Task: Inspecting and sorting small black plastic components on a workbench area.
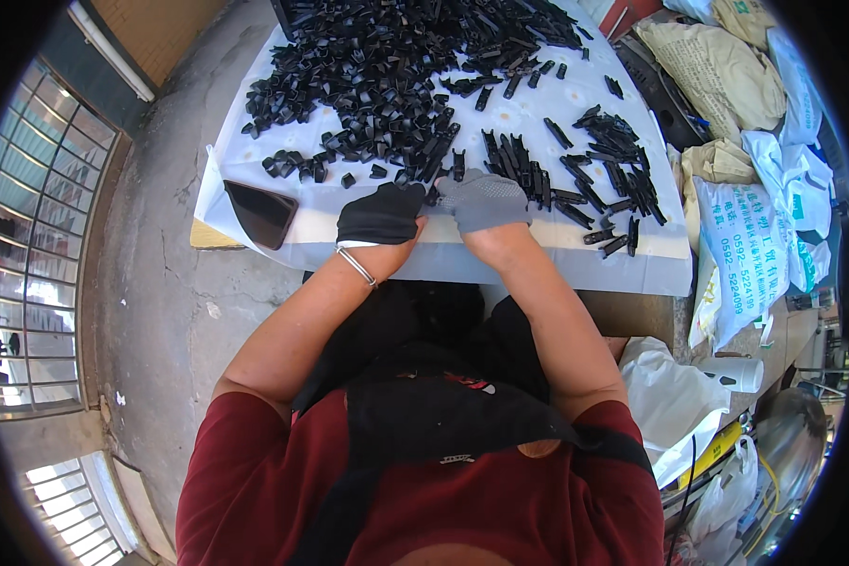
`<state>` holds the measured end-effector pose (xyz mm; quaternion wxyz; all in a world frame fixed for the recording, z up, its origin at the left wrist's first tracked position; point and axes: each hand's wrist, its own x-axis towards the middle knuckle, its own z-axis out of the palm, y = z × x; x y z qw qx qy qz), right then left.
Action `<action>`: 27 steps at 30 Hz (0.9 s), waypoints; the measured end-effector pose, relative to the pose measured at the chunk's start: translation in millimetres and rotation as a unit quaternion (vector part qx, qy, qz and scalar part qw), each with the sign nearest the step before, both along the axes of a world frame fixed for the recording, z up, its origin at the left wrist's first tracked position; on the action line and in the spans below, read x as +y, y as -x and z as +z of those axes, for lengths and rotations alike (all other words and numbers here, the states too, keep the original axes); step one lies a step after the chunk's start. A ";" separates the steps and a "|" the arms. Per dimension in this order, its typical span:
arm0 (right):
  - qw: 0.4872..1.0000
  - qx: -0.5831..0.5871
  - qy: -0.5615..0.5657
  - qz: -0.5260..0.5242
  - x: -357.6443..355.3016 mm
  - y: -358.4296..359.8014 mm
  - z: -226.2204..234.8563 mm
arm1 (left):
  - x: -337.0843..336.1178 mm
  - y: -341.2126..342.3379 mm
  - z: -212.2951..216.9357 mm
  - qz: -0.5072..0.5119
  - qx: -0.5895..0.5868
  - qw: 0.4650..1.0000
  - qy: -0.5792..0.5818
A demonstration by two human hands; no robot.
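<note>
Phone (260, 213), sacks (726, 71) beside table (632, 269)

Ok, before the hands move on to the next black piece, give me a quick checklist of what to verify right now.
1. Left hand gloved, at table edge: ok.
2. Right hand gloved, beside the left: ok.
3. A black piece sits between the fingertips; whether it is held firmly: cannot tell.
4. Loose pile of black parts lies close ahead of the hands: ok.
5. Lined-up black parts lie on the white table cover, on the right: ok.
6. Dark phone overhangs the table edge: not ok.
</note>
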<state>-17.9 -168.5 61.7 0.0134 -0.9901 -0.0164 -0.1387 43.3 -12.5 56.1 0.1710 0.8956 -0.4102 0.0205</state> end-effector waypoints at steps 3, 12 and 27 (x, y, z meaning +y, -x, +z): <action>0.999 -0.021 -0.016 0.031 -0.4 -7.6 -2.3 | 2.4 -5.2 -13.9 -0.009 -0.037 0.998 0.054; 0.994 -0.058 -0.023 0.093 1.3 11.7 -13.6 | 16.3 -3.1 -26.9 0.011 -0.077 0.989 0.125; 0.942 0.008 -0.316 0.116 35.3 61.5 9.1 | 47.3 26.8 19.5 0.016 0.439 0.890 0.124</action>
